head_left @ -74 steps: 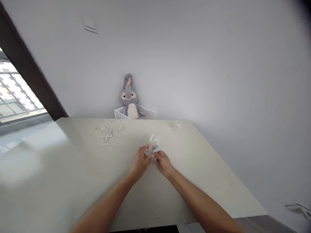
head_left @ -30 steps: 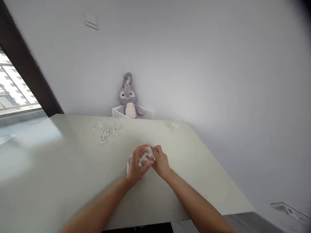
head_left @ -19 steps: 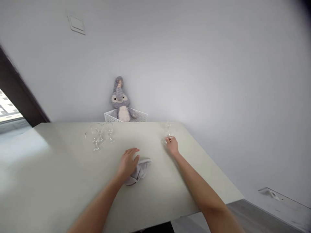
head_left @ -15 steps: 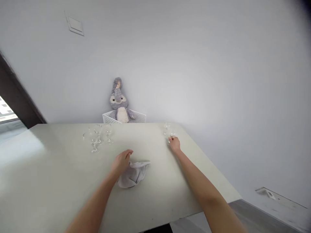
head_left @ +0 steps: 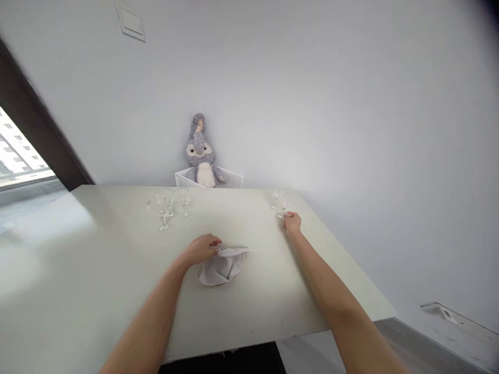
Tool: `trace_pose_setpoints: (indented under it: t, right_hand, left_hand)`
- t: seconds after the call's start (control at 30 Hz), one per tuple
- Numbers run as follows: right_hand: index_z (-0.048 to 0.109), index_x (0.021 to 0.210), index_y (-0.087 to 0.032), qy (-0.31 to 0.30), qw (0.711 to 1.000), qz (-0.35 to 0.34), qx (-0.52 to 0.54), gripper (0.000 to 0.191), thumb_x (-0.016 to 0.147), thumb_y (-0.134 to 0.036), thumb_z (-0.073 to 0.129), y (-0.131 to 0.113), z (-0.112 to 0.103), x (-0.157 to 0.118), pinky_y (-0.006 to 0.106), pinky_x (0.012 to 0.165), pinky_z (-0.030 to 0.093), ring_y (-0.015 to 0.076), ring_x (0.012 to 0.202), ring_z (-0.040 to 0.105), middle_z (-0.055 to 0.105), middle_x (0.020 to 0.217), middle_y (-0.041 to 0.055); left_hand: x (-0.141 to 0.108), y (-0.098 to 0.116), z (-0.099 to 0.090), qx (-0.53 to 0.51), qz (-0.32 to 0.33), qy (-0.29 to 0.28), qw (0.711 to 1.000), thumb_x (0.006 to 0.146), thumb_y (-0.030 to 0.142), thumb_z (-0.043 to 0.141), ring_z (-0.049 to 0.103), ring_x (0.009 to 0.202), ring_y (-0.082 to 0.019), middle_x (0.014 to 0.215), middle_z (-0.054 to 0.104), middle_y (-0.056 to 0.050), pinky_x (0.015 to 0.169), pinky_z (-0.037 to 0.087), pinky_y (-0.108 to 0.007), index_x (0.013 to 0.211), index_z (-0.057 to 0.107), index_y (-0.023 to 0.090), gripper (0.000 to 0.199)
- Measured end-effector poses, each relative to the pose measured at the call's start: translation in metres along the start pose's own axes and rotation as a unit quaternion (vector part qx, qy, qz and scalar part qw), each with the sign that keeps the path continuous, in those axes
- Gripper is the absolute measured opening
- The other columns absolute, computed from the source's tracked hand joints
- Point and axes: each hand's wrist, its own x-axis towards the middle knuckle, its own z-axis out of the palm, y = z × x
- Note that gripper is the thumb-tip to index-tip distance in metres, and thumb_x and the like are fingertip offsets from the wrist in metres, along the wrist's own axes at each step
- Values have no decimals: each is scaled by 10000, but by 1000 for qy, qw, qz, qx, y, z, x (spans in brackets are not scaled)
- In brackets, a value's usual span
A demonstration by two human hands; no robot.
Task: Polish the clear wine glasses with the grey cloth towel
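Observation:
My left hand [head_left: 201,249] is at the upper left edge of a crumpled light grey cloth [head_left: 222,269]. Its fingers are stretched forward and parted from the thumb, which is at the cloth's edge. Farther off, my right hand [head_left: 292,222] rests low over the table by a clear stemmed glass [head_left: 279,214]. Its fingers are loosely curled and slightly apart, right beside the glass's foot. A second clear glass [head_left: 276,197] stands just behind. On the left side of the table, several clear stemmed glasses [head_left: 185,205] stand close together.
The pale table [head_left: 117,291] reaches to the wall. Behind its far edge sits a grey plush toy [head_left: 205,174] in a white perforated basket [head_left: 234,179]. A dark window frame [head_left: 42,114] is at the left, and a light switch [head_left: 131,22] is on the wall.
My right hand has drawn slightly right from the glass, whose foot now shows beside the fingers. My left hand has turned a little, its thumb closer to the cloth. The whole view has shifted.

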Motion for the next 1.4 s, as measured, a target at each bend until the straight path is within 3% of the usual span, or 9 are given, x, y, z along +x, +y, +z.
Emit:
trace_pose_setpoints:
  t: [0.2,0.3,0.37,0.47,0.57,0.77,0.97,1.2,1.4]
  right_hand:
    - [597,893,-176,-186,981,-63,3,274,623,-202,557,-2,8,-87,237,512,424,117,557,530,613,733,20]
    - [587,1025,-223,-388,882,-264,-47,461,570,-199,654,-11,19,-131,328,813,409,198,974,521,573,1090,63]
    - [599,1002,-217,-437,823,-352,-85,399,606,-224,650,-18,27,-146,365,915,323,220,1108,431,518,1179,79]
    - [600,739,-181,-418,862,-281,-54,101,674,-258,592,-29,29,-148,335,828,373,201,980,511,580,1037,72]
    - [505,657,-178,-421,896,-133,47,181,705,-340,568,-42,15,-142,253,608,397,134,671,542,584,732,2]
    - [473,731,-182,-490,857,17,160,309,624,-406,659,-47,-22,-141,215,515,359,100,558,496,539,669,-32]
    - [552,703,-174,-460,879,-96,-86,264,652,-427,608,-24,-26,-134,216,483,311,112,548,458,527,624,-15]
    - [548,509,-190,-441,859,-181,-186,281,617,-432,641,-32,-30,-124,225,455,248,94,458,378,486,489,-25]
    - [594,1058,-234,-452,856,-223,-113,575,519,-381,733,-52,-11,-129,283,702,404,215,868,548,627,973,39]
  left_hand:
    - [-3,-4,-4,40,-1,-2,999,579,181,530,536,854,-203,916,587,-46,728,382,-278,910,623,231,348]
    - [-1,-5,-1,8,6,21,1000,555,153,526,528,786,-188,827,585,-35,690,370,-268,756,631,209,234]
    - [1,-6,1,-25,3,36,999,577,164,511,517,718,-169,753,575,-19,648,364,-259,705,618,199,171]
    - [1,-8,-4,-61,-17,77,995,670,224,444,486,636,-146,657,524,7,582,355,-245,774,585,197,177]
    - [-2,-9,-12,-206,-43,148,966,726,315,426,451,579,-124,606,461,31,550,358,-230,837,538,193,200]
    - [2,-3,-7,-350,-77,186,915,727,399,457,373,481,-80,549,395,49,454,300,-183,810,549,185,247]
    - [8,-4,15,-335,-119,139,924,717,402,487,469,490,-109,610,531,10,446,349,-210,973,528,195,331]
    - [7,-2,20,-316,-38,112,941,618,233,603,538,689,-137,772,572,-12,632,419,-254,1090,513,215,481]
    - [-9,30,10,-474,77,-15,877,638,238,621,545,716,-131,881,580,-37,643,427,-238,1100,519,222,473]
